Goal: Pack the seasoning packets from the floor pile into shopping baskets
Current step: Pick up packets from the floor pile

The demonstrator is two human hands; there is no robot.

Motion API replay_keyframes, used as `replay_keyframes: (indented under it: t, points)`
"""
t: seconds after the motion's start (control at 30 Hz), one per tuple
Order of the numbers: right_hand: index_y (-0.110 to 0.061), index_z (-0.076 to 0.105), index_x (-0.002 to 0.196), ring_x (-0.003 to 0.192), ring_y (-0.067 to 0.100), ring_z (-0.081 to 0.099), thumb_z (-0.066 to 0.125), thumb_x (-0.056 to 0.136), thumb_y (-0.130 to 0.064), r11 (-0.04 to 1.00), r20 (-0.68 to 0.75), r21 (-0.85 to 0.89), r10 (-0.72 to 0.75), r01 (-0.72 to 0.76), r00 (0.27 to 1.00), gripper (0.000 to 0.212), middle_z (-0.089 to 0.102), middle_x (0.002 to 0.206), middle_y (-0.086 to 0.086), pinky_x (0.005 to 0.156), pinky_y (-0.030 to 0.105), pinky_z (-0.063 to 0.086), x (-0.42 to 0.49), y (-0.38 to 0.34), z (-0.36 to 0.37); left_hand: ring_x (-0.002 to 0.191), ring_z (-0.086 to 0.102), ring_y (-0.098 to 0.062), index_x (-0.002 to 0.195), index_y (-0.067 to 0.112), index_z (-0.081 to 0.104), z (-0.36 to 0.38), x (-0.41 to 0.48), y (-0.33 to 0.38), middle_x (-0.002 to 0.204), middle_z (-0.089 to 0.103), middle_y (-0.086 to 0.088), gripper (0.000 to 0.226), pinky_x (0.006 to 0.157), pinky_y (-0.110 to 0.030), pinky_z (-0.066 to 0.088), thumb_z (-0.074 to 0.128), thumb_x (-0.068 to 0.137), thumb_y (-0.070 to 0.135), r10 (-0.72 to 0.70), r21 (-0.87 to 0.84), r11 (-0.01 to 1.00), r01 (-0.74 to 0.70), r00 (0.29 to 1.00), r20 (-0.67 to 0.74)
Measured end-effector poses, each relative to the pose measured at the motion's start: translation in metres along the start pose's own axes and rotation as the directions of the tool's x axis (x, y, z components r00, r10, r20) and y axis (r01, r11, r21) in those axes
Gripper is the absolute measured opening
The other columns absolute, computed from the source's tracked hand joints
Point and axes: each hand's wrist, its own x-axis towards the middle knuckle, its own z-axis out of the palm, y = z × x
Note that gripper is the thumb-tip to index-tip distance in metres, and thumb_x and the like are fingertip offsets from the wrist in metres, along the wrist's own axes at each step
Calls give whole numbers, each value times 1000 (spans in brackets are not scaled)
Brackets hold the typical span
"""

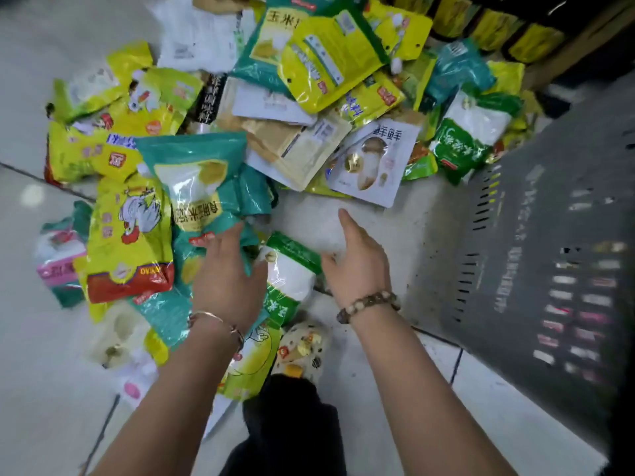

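A pile of seasoning packets point(213, 108) in yellow, teal, green and white covers the floor ahead of me. A green and white packet point(292, 269) lies at the near edge, between my hands. My left hand point(226, 276) rests on teal packets point(202, 187), its fingers bent down at the green and white packet's left edge, and I cannot see whether they grip. My right hand point(357, 262) is spread open, its thumb touching the packet's right edge. A grey shopping basket point(536, 255) stands on the right, blurred.
A shelf with yellow packets point(494, 29) runs along the top right. My patterned shoe point(302, 348) and dark trouser leg are just below the hands. Bare tiled floor point(388, 218) lies between the pile and the basket.
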Motion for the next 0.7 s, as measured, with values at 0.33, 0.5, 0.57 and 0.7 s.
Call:
replay_keyframes:
  t: [0.33,0.5,0.57,0.7]
  points:
    - [-25,23,148,132,21,37,61,86,-26,934,274,-205,-233,293,933,72,36,148,2,110,38,29,69,30,101,130,40,-28,140,12,39,67,22,-93,142,42,-10,60,105,-40,35,60,85,21,-46,20,999,47,996,-82]
    - [-29,34,142,138,21,28,67,80,-42,719,506,-361,-385,594,772,71,30,151,1,112,37,23,84,20,138,130,38,-29,140,14,40,69,10,-123,144,38,-10,58,105,-37,32,60,87,25,-85,22,996,89,987,-139]
    - [-28,35,141,142,22,17,67,78,-50,594,608,-421,-377,686,699,74,25,153,0,116,42,15,88,13,146,133,35,-28,139,15,42,69,2,-131,149,33,-8,56,107,-38,30,60,86,25,-114,44,991,124,975,-188]
    - [-25,33,141,144,21,11,68,72,-58,454,687,-502,-308,736,658,85,25,152,0,115,50,5,99,0,152,128,40,-32,129,11,54,74,-12,-145,139,43,-16,50,103,-39,32,66,82,26,-187,-26,981,191,914,-360]
